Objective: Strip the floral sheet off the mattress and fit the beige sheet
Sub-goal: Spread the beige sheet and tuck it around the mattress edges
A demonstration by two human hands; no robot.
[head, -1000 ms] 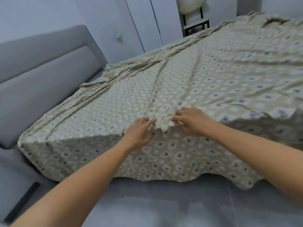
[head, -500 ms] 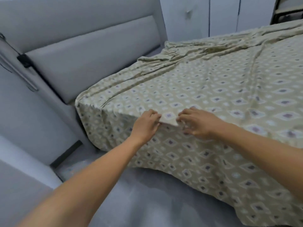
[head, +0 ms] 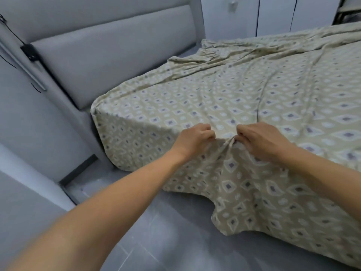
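Both hands gathering the beige sheet at the mattress's near edge.
The left hand (head: 195, 138) and right hand (head: 259, 139) each pinch a fold of the beige sheet (head: 224, 98), which drapes over the bed below the headboard (head: 109, 61). A moment earlier the cloth lay flatter; it now bunches between the fists, suggesting the edge is being readied for fitting.

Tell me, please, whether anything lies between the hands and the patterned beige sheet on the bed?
Nothing visible does: the left hand and right hand already pinch the diamond-patterned beige fabric sheet at the mattress edge.
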